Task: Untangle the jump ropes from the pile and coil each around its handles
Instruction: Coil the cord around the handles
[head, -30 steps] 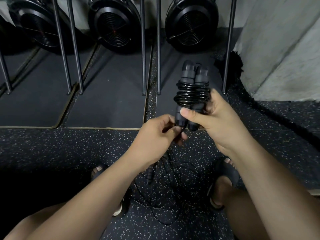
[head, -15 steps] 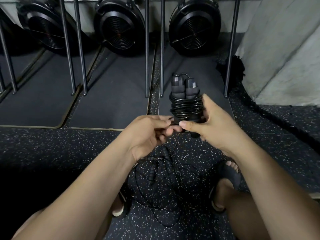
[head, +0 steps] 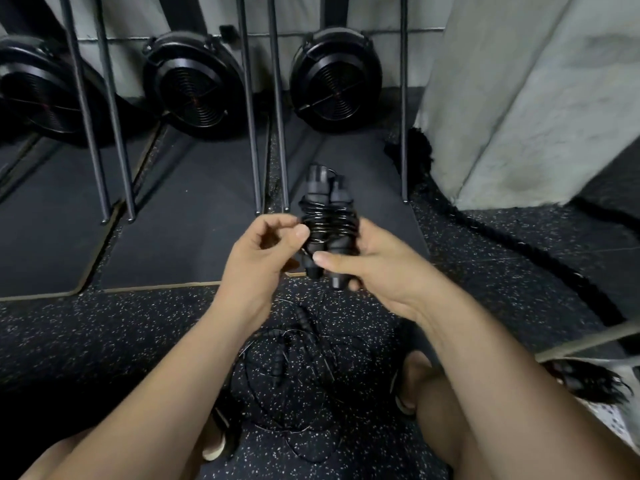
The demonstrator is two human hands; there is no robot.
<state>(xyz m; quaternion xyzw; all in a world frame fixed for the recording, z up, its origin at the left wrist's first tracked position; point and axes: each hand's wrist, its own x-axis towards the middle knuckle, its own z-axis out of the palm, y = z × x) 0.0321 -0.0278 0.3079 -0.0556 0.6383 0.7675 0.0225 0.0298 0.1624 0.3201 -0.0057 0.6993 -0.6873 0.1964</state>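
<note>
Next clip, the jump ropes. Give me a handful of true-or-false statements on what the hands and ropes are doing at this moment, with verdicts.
1. The right hand grips a coiled jump rope, its cord wound round both handles. True.
2. That coiled rope lies on the floor. False: it is held up above the floor.
3. A loose tangle of ropes lies on the floor below the hands. True.
4. The left hand rests on a knee. False: it is raised beside the coil, fingers curled against the wound cord.
5. Two fan wheels stand at the back. False: three fan wheels show there.
</note>
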